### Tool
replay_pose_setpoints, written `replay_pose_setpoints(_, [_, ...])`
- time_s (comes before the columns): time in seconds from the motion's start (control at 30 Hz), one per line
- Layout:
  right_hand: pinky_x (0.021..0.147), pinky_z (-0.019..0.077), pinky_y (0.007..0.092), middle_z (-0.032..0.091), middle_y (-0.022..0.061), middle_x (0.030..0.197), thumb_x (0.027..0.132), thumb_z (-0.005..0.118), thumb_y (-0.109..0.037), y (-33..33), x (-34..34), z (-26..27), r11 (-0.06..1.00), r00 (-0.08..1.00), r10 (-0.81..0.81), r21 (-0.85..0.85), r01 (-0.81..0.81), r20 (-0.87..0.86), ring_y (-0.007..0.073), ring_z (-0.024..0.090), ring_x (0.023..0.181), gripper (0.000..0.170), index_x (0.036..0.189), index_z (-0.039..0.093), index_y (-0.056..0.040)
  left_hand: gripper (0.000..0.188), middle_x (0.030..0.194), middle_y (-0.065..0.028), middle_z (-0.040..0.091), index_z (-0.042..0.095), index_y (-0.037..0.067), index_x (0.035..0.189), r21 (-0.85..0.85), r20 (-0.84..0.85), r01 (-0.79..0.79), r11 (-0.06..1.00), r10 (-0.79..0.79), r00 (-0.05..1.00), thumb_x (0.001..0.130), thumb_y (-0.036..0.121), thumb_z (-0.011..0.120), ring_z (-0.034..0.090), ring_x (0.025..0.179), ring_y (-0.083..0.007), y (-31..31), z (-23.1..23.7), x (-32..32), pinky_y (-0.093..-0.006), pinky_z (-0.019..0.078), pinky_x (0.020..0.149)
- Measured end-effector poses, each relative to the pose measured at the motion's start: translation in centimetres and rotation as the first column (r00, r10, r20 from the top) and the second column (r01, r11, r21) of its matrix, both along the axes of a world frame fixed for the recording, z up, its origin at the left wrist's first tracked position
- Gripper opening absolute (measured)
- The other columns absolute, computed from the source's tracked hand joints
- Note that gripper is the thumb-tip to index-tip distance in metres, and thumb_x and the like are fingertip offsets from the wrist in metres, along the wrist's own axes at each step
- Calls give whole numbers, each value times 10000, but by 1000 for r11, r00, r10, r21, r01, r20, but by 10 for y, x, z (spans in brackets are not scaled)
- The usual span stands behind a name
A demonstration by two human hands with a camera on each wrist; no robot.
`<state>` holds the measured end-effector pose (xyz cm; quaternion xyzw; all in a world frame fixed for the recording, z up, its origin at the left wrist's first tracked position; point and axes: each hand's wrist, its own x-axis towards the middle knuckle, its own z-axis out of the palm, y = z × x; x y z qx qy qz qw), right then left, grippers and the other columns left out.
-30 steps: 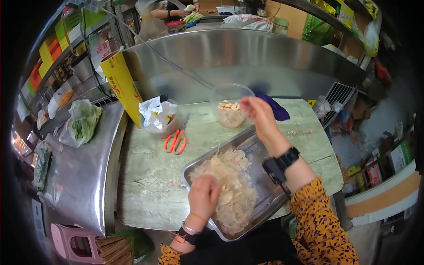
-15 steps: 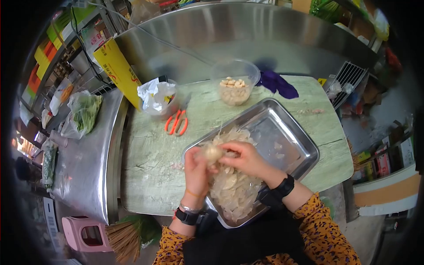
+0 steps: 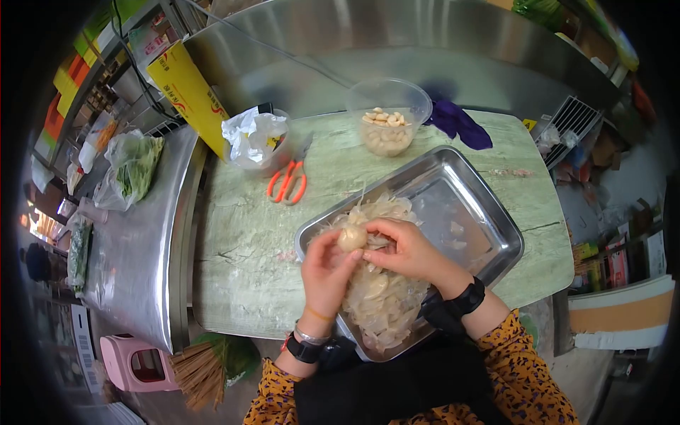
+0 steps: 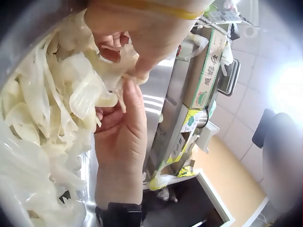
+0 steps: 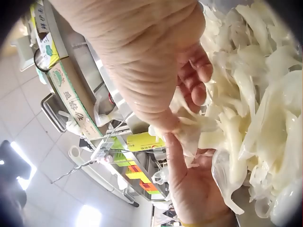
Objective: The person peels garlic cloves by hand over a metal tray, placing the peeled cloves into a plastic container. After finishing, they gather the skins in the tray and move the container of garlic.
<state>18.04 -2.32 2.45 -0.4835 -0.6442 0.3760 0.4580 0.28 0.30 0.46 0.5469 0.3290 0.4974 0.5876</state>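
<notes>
Both hands meet over the left part of a steel tray [image 3: 489, 212] and hold a pale garlic bulb [image 3: 352, 239] between them. My left hand [image 3: 324, 273] grips it from the left with curled fingers, the thumb at its lower side. From the right, my right hand [image 3: 411, 249] pinches the bulb with thumb and forefinger. In the left wrist view the two thumbs come close together at loose papery skin. Below the hands lies a heap of wet-looking garlic skins [image 3: 386, 312]. Peeled garlic cloves [image 3: 386, 119] sit in a clear plastic bowl [image 3: 421, 99] behind the tray.
Orange-handled scissors [image 3: 287, 185] lie left of the tray. Behind them stands a plastic tub [image 3: 280, 159] with a white bag, beside a tall yellow box [image 3: 185, 95]. A purple cloth [image 3: 460, 127] is right of the bowl. Bagged greens [image 3: 134, 170] rest on the steel counter [image 3: 142, 262].
My right hand has come back from beside the clove bowl to the left hand over the skins. A garlic bulb is now between both hands. The head view has tilted downward.
</notes>
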Motion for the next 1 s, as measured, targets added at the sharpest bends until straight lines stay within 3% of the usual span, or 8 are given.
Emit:
replay_pose_setpoints(0.03, [603,452,233,594,44,1007,816,715,-187,-2,-1,-2,997,988,9,-74,-20,-152,110,566,779,362,1125,605,-34,413,1075,-30,600,519,16,1189,-6,1,0,1000,0,1000,817,-11,694,579,950,-103,-1,0,-1,-239,472,842])
replay_pose_setpoints(0.13, [593,431,209,565,42,1059,801,724,-147,3,-2,-5,979,997,6,203,-21,75,113,562,752,405,1163,581,-37,387,1054,-30,600,517,31,1110,-30,-46,-9,1000,8,999,785,-35,717,582,927,-95,-2,2,-6,-229,474,819])
replay_pose_setpoints(0.27, [596,405,176,560,32,1052,794,733,-106,1,-2,9,983,1000,9,183,-8,-5,93,559,749,389,1151,590,-44,362,996,-18,579,502,37,1056,73,-196,-10,997,25,980,778,-29,724,574,940,-93,1,-9,-9,-225,471,817])
replay_pose_setpoints(0.33, [738,505,220,577,31,973,770,757,-120,-1,-1,14,970,996,84,-224,-91,-38,115,609,839,401,1120,583,-31,351,983,-16,569,501,35,1039,147,-300,-2,989,47,953,776,-29,725,567,944,-91,-1,-10,-8,-223,469,813])
replay_pose_setpoints(0.4, [757,508,224,584,30,992,785,742,-93,-1,0,0,951,963,75,-273,-147,-258,105,609,858,385,1126,576,-26,266,958,-45,560,559,4,971,219,-349,-6,976,84,934,767,8,728,588,921,-117,-2,-4,-4,-229,492,774])
replay_pose_setpoints(0.43, [776,510,228,591,29,1011,800,726,-65,0,1,-6,929,885,52,-302,-213,-463,96,609,878,370,1132,568,-20,266,958,-45,560,559,4,971,217,-347,-4,976,81,934,767,8,728,588,921,-117,-2,0,-4,-229,492,774])
replay_pose_setpoints(0.5, [790,514,235,594,31,1021,810,713,-46,3,6,-8,928,883,70,-295,-228,-464,98,610,898,361,1136,563,-14,266,986,-52,558,575,-10,1025,35,-99,84,996,-81,992,796,17,708,589,928,-127,-2,5,-5,-244,490,809])
replay_pose_setpoints(1.0, [771,518,241,639,49,992,848,688,-70,3,8,0,872,823,147,-322,-369,-548,104,625,890,314,1124,560,5,128,903,-14,613,601,-6,1037,-210,-88,203,956,-225,970,920,14,553,600,811,-85,4,4,-22,-226,492,739])
